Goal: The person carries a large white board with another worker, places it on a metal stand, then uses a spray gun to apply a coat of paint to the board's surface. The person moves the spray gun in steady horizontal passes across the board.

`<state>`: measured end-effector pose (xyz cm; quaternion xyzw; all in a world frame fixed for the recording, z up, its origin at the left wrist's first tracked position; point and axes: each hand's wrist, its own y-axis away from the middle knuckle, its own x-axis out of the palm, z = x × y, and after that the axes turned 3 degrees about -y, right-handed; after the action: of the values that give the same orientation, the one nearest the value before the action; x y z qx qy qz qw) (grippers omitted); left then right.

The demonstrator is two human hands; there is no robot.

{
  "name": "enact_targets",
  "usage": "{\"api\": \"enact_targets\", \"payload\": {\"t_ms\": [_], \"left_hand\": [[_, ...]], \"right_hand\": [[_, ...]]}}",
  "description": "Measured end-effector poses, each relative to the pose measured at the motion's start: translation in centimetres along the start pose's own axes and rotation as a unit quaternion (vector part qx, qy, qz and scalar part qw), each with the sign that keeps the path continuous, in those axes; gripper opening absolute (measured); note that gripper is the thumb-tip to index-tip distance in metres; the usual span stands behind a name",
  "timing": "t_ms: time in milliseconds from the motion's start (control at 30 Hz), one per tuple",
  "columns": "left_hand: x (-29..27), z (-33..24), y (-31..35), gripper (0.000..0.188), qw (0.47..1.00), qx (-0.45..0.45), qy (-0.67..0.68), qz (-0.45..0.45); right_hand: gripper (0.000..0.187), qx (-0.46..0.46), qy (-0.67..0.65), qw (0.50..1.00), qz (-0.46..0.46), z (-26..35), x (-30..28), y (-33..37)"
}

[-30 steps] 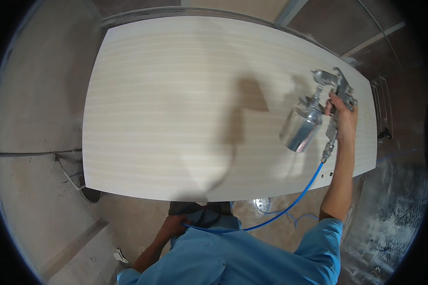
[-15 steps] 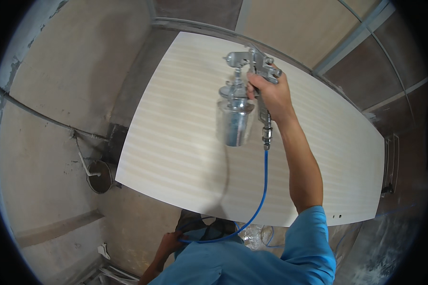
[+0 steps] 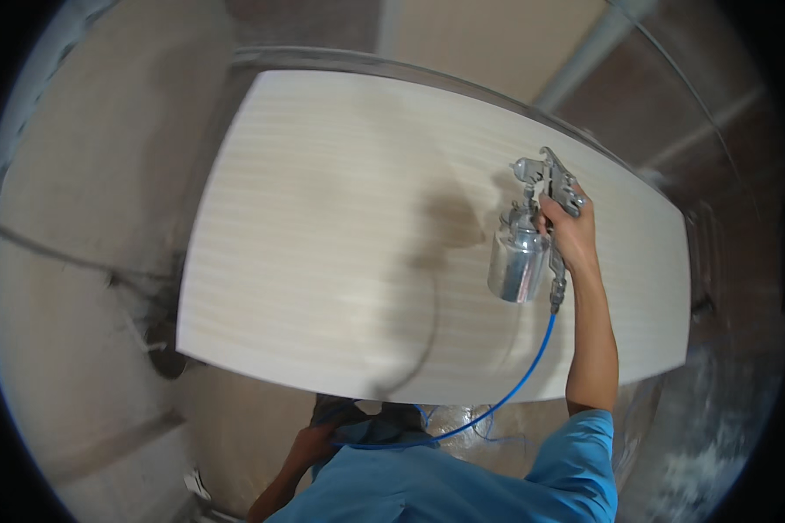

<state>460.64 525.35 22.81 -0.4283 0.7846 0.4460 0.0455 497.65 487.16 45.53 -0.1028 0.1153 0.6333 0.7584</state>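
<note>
Head view: right hand [image 3: 574, 228] grasps the handle of a metal spray gun [image 3: 545, 179], fingers curled round its front; trigger pull not readable; nozzle sits up and left of those fingers, aimed left; metal cup [image 3: 516, 272] hangs below-left of them; blue hose [image 3: 532, 370] leaves the handle's base below the fist, loops down-left to the waist.

Left hand [image 3: 310, 446] is there, well below-left of the right fingers, next to the hose; too dark, cannot tell if its fingers grip; pale panel [image 3: 305, 218] spreads behind the right fingers and out both sides, gun held over it.

Handling, my read: gun rigid, likely heavy toward the cup, fill level unseen; smooth metal, probably slick if wet; nozzle the fragile bit; hose bendy, would tug at the wrist; best hold is full fist on the handle, not cup or hose joint.
</note>
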Motion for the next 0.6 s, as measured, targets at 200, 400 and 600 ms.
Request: {"api": "enact_targets", "payload": {"t_ms": [200, 400, 600], "left_hand": [[-2.7, -2.0, -2.6, 0.029, 0.993, 0.001, 0.024, 0.119], [0.1, -5.0, -10.2, 0.03, 0.98, 0.073, 0.024, 0.184], [1.3, -5.8, -10.8, 0.03, 0.987, 0.096, 0.001, 0.127]], "right_hand": [[0.021, 0.023, 0.111, 0.977, -0.18, -8.9, -11.9, -3.0], [0.006, -0.082, 0.267, 0.906, -0.317, -18.8, -22.2, -6.4], [0.014, -0.036, 0.177, 0.934, -0.308, -20.3, -26.4, -6.1]]}}
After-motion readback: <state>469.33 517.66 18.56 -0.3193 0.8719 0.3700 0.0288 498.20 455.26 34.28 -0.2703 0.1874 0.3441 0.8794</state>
